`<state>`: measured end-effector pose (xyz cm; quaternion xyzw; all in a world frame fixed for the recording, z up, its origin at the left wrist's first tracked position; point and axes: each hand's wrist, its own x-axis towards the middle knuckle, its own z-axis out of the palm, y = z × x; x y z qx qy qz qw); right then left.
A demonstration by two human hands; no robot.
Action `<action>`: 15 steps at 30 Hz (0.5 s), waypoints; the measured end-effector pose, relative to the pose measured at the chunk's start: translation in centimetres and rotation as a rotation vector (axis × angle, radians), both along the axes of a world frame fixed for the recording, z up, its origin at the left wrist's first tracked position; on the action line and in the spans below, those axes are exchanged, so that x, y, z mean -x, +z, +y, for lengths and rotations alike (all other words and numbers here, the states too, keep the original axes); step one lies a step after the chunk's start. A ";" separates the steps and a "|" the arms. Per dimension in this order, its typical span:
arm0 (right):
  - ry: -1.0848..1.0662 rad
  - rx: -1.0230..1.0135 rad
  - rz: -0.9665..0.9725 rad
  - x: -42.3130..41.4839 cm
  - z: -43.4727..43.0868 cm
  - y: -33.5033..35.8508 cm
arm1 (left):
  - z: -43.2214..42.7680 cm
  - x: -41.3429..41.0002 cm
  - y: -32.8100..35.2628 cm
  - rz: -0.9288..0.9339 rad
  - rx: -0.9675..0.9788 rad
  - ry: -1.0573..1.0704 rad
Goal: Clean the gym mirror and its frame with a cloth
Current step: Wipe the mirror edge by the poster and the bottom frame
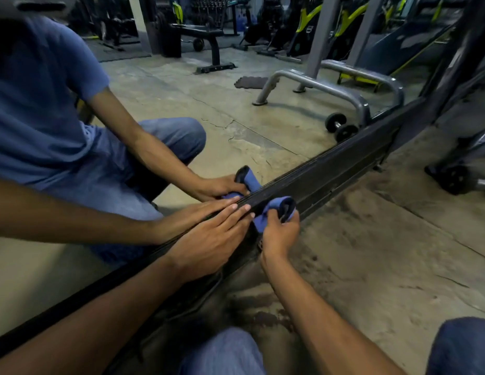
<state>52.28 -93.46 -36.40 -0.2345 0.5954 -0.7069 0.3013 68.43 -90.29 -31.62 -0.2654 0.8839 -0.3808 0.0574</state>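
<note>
The gym mirror (181,85) fills the upper left, and its dark bottom frame (330,169) runs diagonally from lower left to upper right along the floor. My right hand (280,234) is shut on a blue cloth (273,209) pressed against the frame's lower rail. My left hand (211,239) lies flat with fingers spread, its fingertips resting on the frame's top edge at the glass. The mirror reflects both hands, the cloth and my crouched body in a blue shirt and jeans.
A dirty, stained concrete floor (371,253) stretches to the right of the frame. A dumbbell (458,180) lies at the right edge. Reflected in the glass are a grey machine base, a dumbbell, a bench and yellow-black gym machines. My knees sit at the bottom.
</note>
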 end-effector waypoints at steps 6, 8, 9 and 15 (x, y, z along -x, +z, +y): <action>0.290 0.175 0.850 2.7 2.6 2.4 | 0.0 0.0 -0.3 0.022 0.072 -0.059; 0.163 0.121 0.797 4.2 0.9 3.3 | 0.0 -0.1 -0.7 -0.013 0.082 -0.053; 0.104 0.061 0.715 4.5 0.0 3.8 | 0.1 -0.1 -0.8 -0.029 0.060 -0.037; 0.403 0.235 1.092 4.1 0.8 2.6 | -0.2 -0.1 -0.7 -0.004 0.022 -0.014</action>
